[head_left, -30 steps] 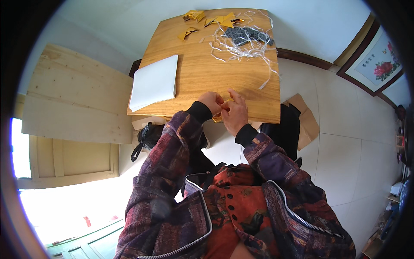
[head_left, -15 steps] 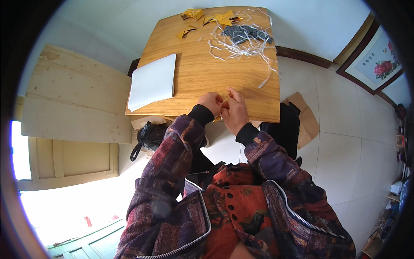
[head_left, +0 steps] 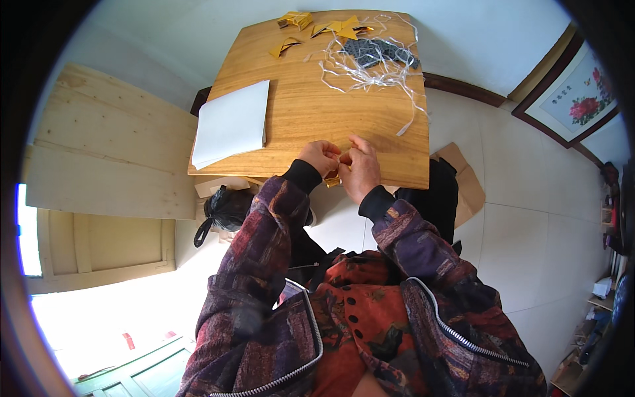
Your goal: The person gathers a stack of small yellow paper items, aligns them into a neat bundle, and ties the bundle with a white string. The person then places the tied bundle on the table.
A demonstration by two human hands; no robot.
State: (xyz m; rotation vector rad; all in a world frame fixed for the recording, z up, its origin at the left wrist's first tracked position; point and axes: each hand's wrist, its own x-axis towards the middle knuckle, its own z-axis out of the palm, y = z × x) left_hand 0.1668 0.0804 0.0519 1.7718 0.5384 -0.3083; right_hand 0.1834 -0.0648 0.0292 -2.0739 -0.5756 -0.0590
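At the front edge of the wooden table, my left hand and my right hand meet with fingertips pinched close together. Between and below them shows a small piece of shiny gold paper, mostly hidden by the fingers. Both hands are closed on it. Whether a strand of string is also pinched there is too small to tell. Farther back lie several folded gold paper pieces. Beside those, a tangle of white strings spreads over a dark grey textured bundle.
A stack of white sheets rests on the left of the wooden table. Below the table's left front hangs or stands a black plastic bag. Flattened cardboard is on the floor at right, and a framed flower picture leans beyond.
My hands stay together at the table edge with small finger shifts. More of the gold paper shows below them now. The view has shifted slightly.
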